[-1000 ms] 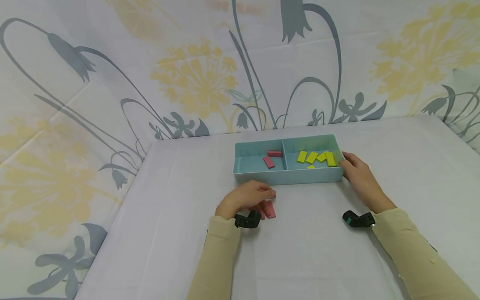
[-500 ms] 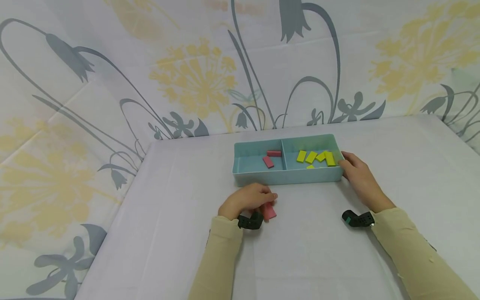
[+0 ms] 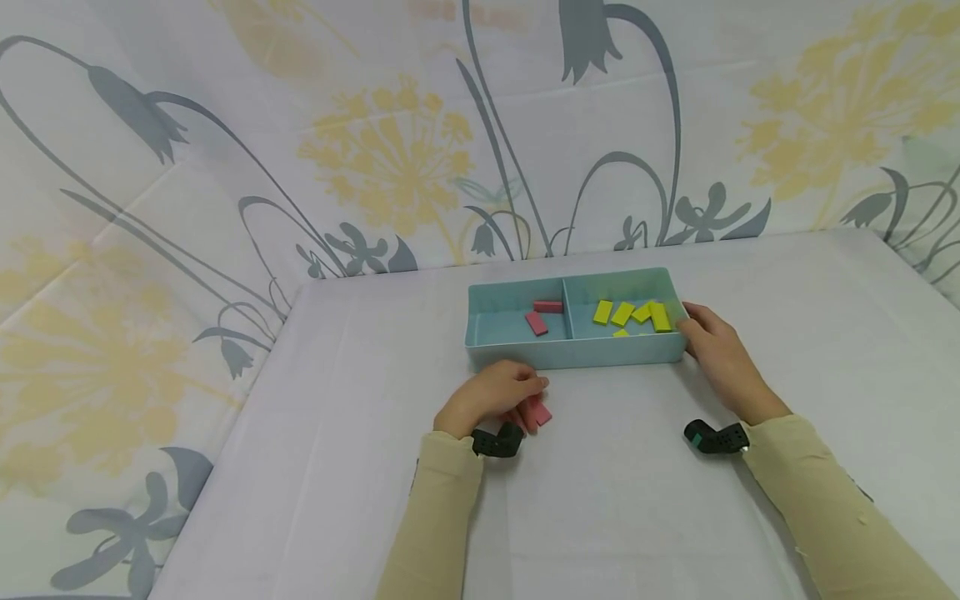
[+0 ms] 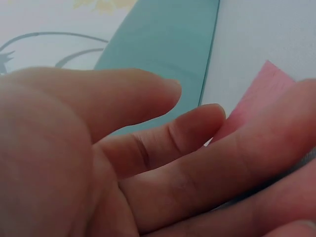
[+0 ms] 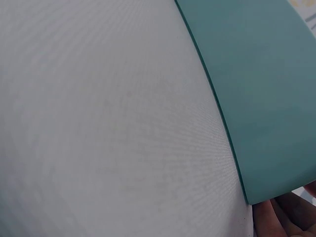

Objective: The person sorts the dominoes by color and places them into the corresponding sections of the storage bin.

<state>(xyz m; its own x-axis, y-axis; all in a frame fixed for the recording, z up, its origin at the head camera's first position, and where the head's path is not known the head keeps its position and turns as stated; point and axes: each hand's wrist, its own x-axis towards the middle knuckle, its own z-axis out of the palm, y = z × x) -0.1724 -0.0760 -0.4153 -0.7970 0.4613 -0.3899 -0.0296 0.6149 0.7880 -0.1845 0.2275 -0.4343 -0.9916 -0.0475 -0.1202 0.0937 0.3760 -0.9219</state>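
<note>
A pale blue two-compartment tray (image 3: 585, 357) stands across the table. Two red rectangular blocks (image 3: 536, 323) lie in its left compartment, and several yellow blocks (image 3: 622, 314) in the right one. My left hand (image 3: 491, 396) is low over the table in front of the tray, its fingers by a loose red block (image 3: 542, 412). In the left wrist view the thumb stands apart from the fingers, and the fingers partly cover that red block (image 4: 261, 94). At the tray's right end, my right hand (image 3: 723, 362) holds the end wall, thumb near the front corner.
A white cloth (image 3: 600, 500) covers the table, and a flower-patterned cloth (image 3: 405, 158) hangs behind it and along the left. Black wrist bands (image 3: 497, 440) are on both arms.
The left hand shifted slightly right and toward me, then back toward the tray. The loose red block under its fingers moved a little toward the tray. The right hand stayed put.
</note>
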